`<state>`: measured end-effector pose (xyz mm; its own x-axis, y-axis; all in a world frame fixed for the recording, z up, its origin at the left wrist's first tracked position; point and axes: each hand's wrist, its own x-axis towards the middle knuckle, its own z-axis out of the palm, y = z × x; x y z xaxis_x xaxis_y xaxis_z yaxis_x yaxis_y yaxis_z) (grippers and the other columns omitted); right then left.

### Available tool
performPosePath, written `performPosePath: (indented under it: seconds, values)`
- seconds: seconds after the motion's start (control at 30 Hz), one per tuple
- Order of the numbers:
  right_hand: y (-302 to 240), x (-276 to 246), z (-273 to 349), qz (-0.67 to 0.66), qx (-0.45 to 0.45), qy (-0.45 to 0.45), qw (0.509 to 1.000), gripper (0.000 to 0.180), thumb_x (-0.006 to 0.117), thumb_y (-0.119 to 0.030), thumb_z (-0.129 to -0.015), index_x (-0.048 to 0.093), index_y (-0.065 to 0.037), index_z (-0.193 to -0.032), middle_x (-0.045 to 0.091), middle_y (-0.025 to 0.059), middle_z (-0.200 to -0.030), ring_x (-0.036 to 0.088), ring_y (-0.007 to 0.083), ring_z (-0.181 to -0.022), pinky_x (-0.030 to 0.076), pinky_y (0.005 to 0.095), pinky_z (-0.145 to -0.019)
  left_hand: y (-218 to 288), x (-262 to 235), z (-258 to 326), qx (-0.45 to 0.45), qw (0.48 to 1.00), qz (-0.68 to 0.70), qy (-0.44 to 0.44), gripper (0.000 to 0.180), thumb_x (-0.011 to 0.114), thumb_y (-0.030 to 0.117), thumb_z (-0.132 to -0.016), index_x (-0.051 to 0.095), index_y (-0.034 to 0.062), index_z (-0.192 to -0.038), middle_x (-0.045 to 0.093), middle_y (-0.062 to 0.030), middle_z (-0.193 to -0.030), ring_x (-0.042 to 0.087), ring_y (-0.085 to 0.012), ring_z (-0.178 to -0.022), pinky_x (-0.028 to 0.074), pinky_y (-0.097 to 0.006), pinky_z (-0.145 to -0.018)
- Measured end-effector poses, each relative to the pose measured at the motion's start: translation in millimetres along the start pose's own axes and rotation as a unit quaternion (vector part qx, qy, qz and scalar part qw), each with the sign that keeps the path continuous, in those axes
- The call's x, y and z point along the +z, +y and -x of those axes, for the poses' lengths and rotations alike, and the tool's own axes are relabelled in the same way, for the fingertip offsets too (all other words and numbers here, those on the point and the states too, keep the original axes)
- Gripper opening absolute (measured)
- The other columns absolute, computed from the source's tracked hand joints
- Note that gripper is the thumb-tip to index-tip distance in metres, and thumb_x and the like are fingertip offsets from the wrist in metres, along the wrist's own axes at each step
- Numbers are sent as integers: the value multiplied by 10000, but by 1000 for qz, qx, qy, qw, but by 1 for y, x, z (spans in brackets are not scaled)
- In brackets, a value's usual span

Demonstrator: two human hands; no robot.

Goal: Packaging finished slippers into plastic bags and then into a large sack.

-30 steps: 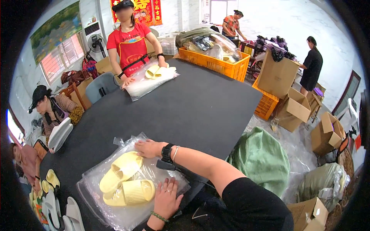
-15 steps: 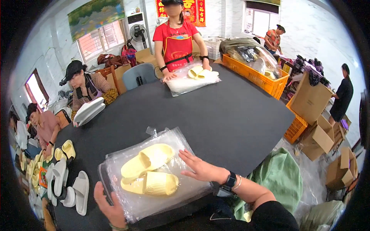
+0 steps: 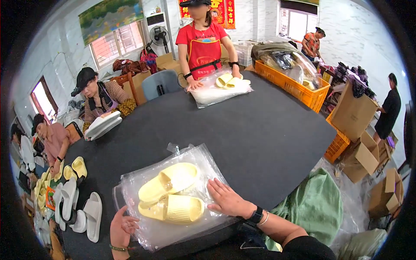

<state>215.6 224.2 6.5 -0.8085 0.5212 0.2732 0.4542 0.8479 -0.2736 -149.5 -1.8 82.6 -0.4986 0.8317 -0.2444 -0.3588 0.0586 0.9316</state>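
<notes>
A pair of pale yellow slippers (image 3: 170, 178) lies on its sides inside a clear plastic bag (image 3: 201, 162), toe to heel, on top of a stack of such bags. My right hand (image 3: 227, 198) rests flat on the bag just right of the slippers, its fingers stretched out and a little apart. At the stack's left edge is my left hand (image 3: 122, 227), fingers loosely bent and apart, touching or close to the plastic. I make out nothing held in it. The bags lie on a dark round-edged table (image 3: 260, 130).
White slippers (image 3: 92, 216) and more yellow ones (image 3: 79, 167) stand at the table's left. Across from me, a co-worker in a red apron (image 3: 206, 58) leans over another bagged yellow pair. An orange crate (image 3: 294, 84) sits far right; green cloth (image 3: 312, 208) hangs near right.
My left hand has come in to the bag's left edge, its fingers bending. My right hand has lowered flat onto the bag. The seated co-worker's white slippers have tilted lower.
</notes>
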Motion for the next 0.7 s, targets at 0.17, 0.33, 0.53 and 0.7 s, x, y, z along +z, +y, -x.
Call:
performPosePath:
  seconds: [0.17,0.33,0.53,0.7]
  values:
    - [-1,-3,0,4,-9,11,1000,794,455,-523,-981,285,93,-1450,303,281,-1520,267,412,-1438,267,476,-1165,17,15,4,-39,987,153,2,459,386,343,-1022,492,8,-1318,693,-195,-837,690,-277,-662,562,-352,-519]
    - [-6,-3,-3,-1,-20,27,999,789,460,-526,-978,314,99,-1437,345,294,-1492,294,425,-1422,278,476,-1158,-19,-38,-57,126,967,-209,-68,388,480,217,-975,548,-15,-1278,695,-205,-1035,695,-322,-856,569,-369,-749]
    - [-2,-2,-2,9,-13,22,1000,785,463,-524,-976,315,92,-1439,338,283,-1503,287,418,-1429,281,477,-1155,15,22,-76,409,657,-610,-172,495,694,243,-853,595,80,-1309,551,-226,-1332,514,-389,-1247,409,-459,-1060]
    - [-3,-5,-1,23,-1,1,1000,780,460,-524,-977,320,90,-1436,329,277,-1511,280,408,-1435,280,476,-1156,20,32,-103,382,513,-717,-279,664,687,466,-814,557,99,-1352,412,-236,-1460,398,-426,-1339,308,-491,-1131]
